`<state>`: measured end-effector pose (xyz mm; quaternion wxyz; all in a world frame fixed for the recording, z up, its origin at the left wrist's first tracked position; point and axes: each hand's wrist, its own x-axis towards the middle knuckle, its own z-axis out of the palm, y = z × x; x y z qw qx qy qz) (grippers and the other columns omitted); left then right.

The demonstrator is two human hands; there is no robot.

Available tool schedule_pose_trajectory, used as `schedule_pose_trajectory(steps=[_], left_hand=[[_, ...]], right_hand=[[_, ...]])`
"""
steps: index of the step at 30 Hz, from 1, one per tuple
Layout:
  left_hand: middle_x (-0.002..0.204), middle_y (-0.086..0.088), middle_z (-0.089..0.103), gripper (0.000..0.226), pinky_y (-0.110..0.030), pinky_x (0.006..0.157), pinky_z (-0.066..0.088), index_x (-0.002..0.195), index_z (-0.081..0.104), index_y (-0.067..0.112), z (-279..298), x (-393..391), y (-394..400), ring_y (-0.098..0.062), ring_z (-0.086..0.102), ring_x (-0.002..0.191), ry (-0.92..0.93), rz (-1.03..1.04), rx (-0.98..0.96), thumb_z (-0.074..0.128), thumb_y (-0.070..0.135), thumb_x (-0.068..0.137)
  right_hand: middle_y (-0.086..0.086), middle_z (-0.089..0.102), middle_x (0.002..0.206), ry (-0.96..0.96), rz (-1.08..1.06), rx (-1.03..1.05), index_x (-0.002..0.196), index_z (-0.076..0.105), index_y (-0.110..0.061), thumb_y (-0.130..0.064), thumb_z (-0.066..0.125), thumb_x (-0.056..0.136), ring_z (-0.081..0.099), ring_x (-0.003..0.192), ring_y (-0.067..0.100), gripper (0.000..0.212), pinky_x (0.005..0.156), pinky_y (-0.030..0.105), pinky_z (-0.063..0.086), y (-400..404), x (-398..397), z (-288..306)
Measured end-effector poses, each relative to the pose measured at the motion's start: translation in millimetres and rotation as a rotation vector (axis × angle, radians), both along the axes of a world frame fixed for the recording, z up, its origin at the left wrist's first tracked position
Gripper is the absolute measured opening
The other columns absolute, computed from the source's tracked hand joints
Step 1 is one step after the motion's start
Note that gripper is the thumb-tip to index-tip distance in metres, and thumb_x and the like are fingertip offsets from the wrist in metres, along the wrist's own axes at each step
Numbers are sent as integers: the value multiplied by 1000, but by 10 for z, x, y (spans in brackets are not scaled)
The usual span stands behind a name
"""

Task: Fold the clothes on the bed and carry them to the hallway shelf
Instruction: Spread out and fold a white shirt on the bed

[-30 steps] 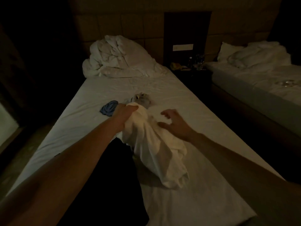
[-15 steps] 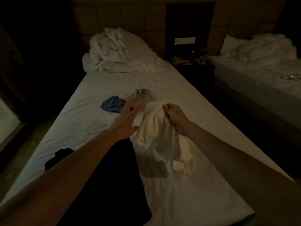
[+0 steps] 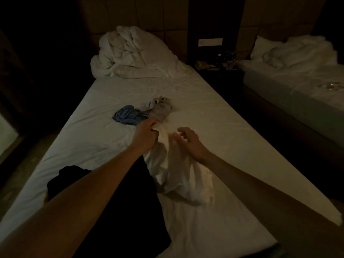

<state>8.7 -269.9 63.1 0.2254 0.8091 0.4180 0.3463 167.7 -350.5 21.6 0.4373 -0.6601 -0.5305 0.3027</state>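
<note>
With the white garment [image 3: 178,168] bunched at mid-bed, gripped at its far edge by the left hand [image 3: 147,135] while the right hand [image 3: 188,142] was held open-fingered beside it, a lopsided fold was risked.

white garment [image 3: 178,170] bunched, lifted | blue [image 3: 128,115], grey [image 3: 160,108] crumpled on bed [image 3: 214,116]

The shirt [image 3: 178,164] by the left hand [image 3: 146,133] is plain white, the garment [image 3: 128,116] just beyond it blue, the one [image 3: 160,110] beside that grey, the cloth [image 3: 119,211] under the forearm black, the bed [image 3: 214,118] sheet white.
</note>
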Motion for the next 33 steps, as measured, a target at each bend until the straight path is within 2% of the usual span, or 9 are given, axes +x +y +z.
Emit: schedule_pose_trajectory(steps=[4, 8, 11, 14, 16, 20, 23, 26, 33], left_hand=[[68, -4, 43, 14, -27, 58, 35, 77, 44, 7, 23, 4, 45, -21, 43, 65, 19, 211, -120, 51, -1, 87], [92, -9, 55, 27, -40, 70, 45, 105, 46, 11, -83, -116, 72, -28, 56, 83, 143, 202, -150, 62, 8, 83], [123, -12, 54, 61, -43, 82, 50, 131, 41, 20, -229, -273, 125, -33, 58, 106, 349, 105, -31, 66, 3, 78], [150, -10, 25, 101, -45, 95, 46, 151, 14, 34, -317, -366, 140, -33, 42, 130, 692, -15, 218, 77, 14, 75], [158, -4, 15, 99, -41, 104, 36, 151, -2, 42, -312, -366, 90, -28, 29, 141, 926, -254, 398, 70, 26, 84], [160, -1, 14, 102, -35, 111, 27, 127, -24, 66, -349, -261, -38, -22, 26, 143, 1001, -583, -65, 65, 32, 89], [152, 2, 27, 96, -42, 103, 40, 151, 5, 36, -430, -191, -106, -24, 41, 132, 1062, -477, 146, 63, 58, 79], [137, 1, 40, 56, -39, 91, 43, 139, 39, 23, -483, -122, -175, -23, 53, 116, 1083, -379, 343, 55, 44, 90], [117, -10, 62, 33, -37, 87, 45, 116, 60, 17, -550, 17, -132, -30, 59, 105, 573, 42, -178, 47, 37, 94]], right_hand=[[2, 34, 136, -431, 199, 30, 149, 19, -23, -55, 77, 72, 39, 120, 24, 102, 94, 38, 40, -125, -38, -299], [12, 51, 137, -654, 222, -167, 143, 34, -22, -27, 56, 95, 52, 120, 35, 52, 93, 42, 45, -147, 90, -420], [16, 62, 112, -646, 117, -128, 125, 42, -25, -23, 47, 98, 61, 97, 37, 27, 79, 43, 50, -149, 166, -466], [16, 64, 99, -535, 119, -117, 112, 45, -23, -17, 50, 97, 62, 87, 35, 17, 71, 39, 50, -90, 246, -432], [16, 65, 101, -483, 126, -55, 108, 55, -14, -9, 53, 94, 62, 92, 31, 15, 70, 31, 41, -44, 296, -379], [15, 64, 105, -358, 75, -87, 99, 66, -2, -3, 52, 92, 57, 94, 24, 16, 69, 25, 31, 87, 348, -230], [14, 59, 90, -247, 129, -193, 88, 63, -4, -3, 54, 92, 54, 88, 24, 10, 71, 27, 35, 154, 383, -166], [10, 57, 89, -159, 138, -256, 93, 63, -2, -5, 54, 92, 53, 88, 23, 9, 72, 29, 40, 161, 428, -180], [8, 48, 121, -568, 104, -251, 119, 49, -22, -8, 53, 87, 46, 111, 29, 35, 86, 42, 46, -21, 610, -583]])
